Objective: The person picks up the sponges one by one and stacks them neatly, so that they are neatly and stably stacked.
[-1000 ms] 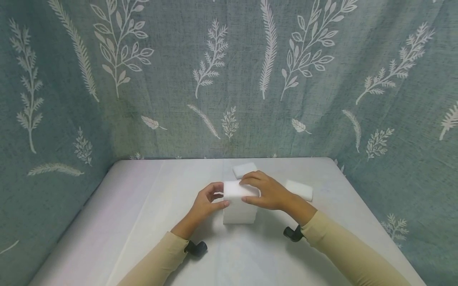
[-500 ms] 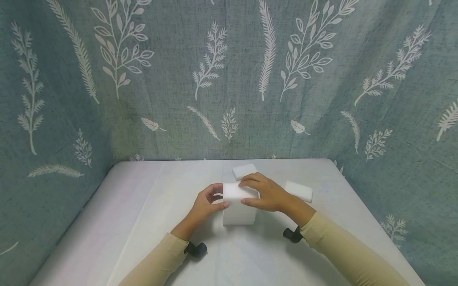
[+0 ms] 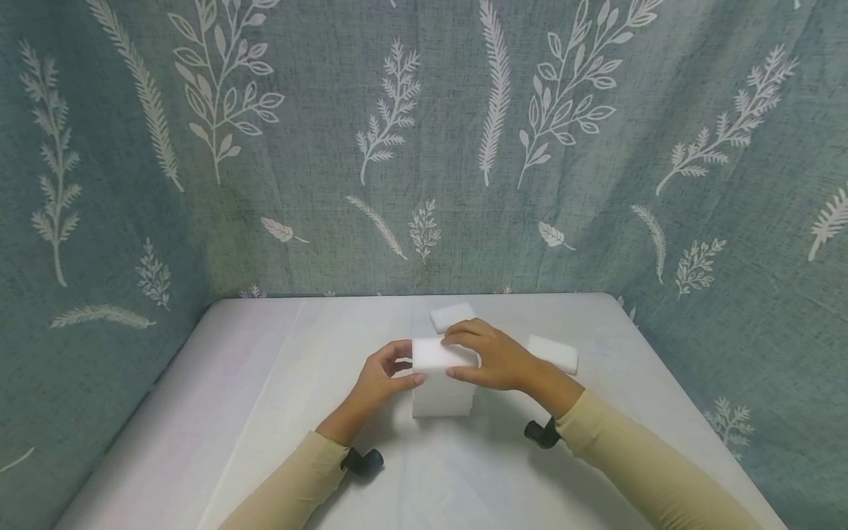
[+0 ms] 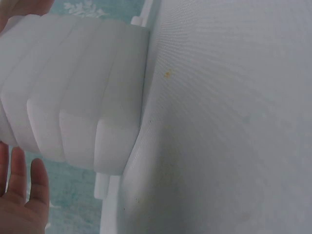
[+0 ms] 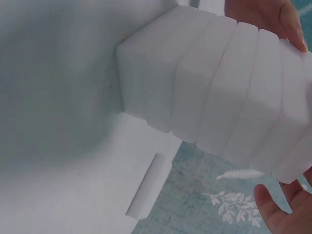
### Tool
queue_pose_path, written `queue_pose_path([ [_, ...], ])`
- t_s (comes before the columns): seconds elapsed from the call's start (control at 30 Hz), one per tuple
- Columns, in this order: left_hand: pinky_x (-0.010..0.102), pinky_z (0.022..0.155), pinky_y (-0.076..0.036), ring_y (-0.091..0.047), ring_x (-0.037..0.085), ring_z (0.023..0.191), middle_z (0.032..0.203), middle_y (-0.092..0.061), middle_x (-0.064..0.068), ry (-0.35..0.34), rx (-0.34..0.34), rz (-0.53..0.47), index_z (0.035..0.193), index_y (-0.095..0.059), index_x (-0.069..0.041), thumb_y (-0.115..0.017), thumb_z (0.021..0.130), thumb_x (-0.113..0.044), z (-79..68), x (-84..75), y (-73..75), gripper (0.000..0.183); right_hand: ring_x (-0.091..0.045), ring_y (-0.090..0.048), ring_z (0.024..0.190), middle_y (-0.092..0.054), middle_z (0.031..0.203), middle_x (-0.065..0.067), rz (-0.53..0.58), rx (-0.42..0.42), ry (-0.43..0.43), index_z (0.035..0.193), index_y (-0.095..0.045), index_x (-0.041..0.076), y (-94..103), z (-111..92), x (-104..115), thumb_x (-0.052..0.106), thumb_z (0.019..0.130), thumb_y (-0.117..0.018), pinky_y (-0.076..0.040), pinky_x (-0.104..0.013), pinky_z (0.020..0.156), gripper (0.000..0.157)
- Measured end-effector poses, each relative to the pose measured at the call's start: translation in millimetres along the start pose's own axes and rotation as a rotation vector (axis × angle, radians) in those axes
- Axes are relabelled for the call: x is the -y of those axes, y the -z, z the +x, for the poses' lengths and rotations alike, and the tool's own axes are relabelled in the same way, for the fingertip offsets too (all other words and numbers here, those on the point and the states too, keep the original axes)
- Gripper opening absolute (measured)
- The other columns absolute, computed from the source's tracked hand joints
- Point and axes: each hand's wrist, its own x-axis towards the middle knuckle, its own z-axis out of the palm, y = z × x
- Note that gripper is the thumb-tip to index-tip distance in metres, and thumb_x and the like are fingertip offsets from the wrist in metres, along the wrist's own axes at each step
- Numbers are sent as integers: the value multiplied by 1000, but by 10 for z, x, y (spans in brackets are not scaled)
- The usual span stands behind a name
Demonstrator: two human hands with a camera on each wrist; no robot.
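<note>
Head view put your tan sleeves nearest, reaching in from the near left and near right, with black wrist devices at the cuffs. Beyond them, at the middle of the white surface, your left grip was curled round the upper left side of the white stack, thumb on its near face. Your right grip clasped the upper right part, thumb to the near side and a fingertip over the top. Both wrist views showed the layers upright, one on another, their edges slightly out of line. You seemed to be squaring up and steadying the upper layers. As I judged it, the next move called for light, even pressure from both sides, then a gentle release so that no layer slid; the right grip was the better placed to fetch more. Just past it, to the right, lay one loose block; farther, behind the stack, a second loose block. Farthest hung the leafy curtain.
</note>
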Motion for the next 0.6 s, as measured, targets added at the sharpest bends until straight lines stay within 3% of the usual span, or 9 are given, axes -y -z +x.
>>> queue_pose_path([
  [0.4, 58, 101, -38, -54, 33, 115, 119, -60, 16, 24, 6, 16, 128, -55, 4, -78, 81, -5, 5, 13, 14, 53, -15, -49, 120, -57, 127, 1, -1, 14, -5, 122, -65, 14, 0, -9, -7, 39, 86, -74, -43, -37, 100, 45],
  [0.6, 57, 101, -39, -54, 28, 114, 121, -59, 13, -12, 10, 2, 131, -53, 0, -80, 81, -10, 55, 274, 42, 58, -16, -47, 125, -53, 133, 2, 25, 40, -36, 130, -60, 15, 26, -57, -23, 47, 86, -71, -42, -41, 101, 56],
])
